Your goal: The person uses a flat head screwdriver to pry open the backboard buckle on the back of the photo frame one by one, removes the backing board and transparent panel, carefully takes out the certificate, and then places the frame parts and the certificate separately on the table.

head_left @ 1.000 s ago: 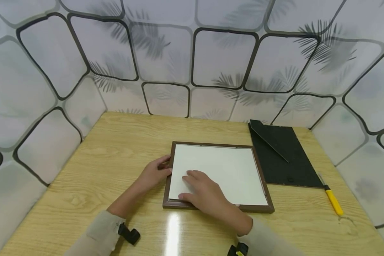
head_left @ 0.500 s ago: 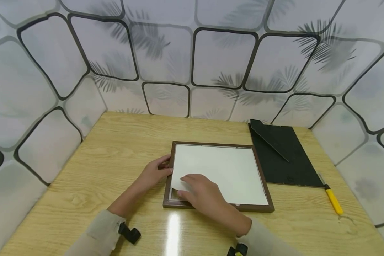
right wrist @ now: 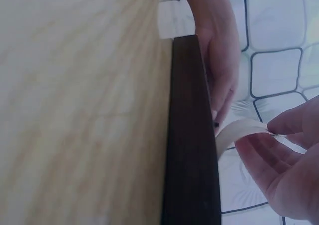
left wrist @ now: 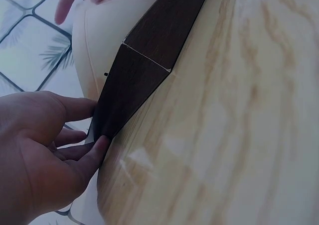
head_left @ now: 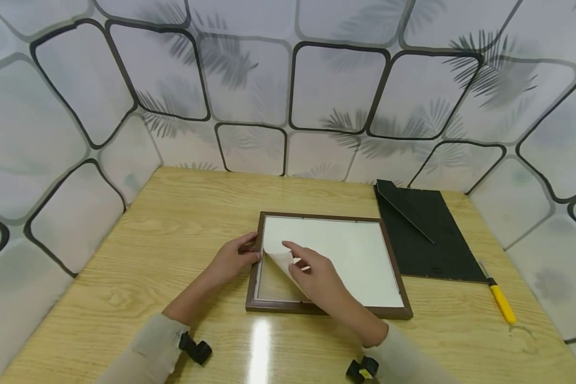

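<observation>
A brown picture frame point(head_left: 252, 290) lies on the wooden table with its back side up. In it is a sheet of white paper point(head_left: 345, 256), its near left corner peeled up and curling. My right hand point(head_left: 324, 272) pinches that corner between thumb and fingers; the curved paper point(right wrist: 239, 130) also shows in the right wrist view. Under the lifted corner the tan inside of the frame is visible. My left hand point(head_left: 230, 261) holds the frame's left side, thumb and fingertips against the dark edge point(left wrist: 119, 95) in the left wrist view.
A black backing board point(head_left: 427, 234) with a folding stand lies beyond the frame to the right. Beside it is a yellow-handled tool point(head_left: 501, 304) with a thin metal tip. Patterned walls point(head_left: 249, 80) enclose the table point(head_left: 182, 213) at the back and sides.
The paper lay flat at first; its near left corner has since been lifted and folded toward the right by my right hand. My left hand stays on the frame.
</observation>
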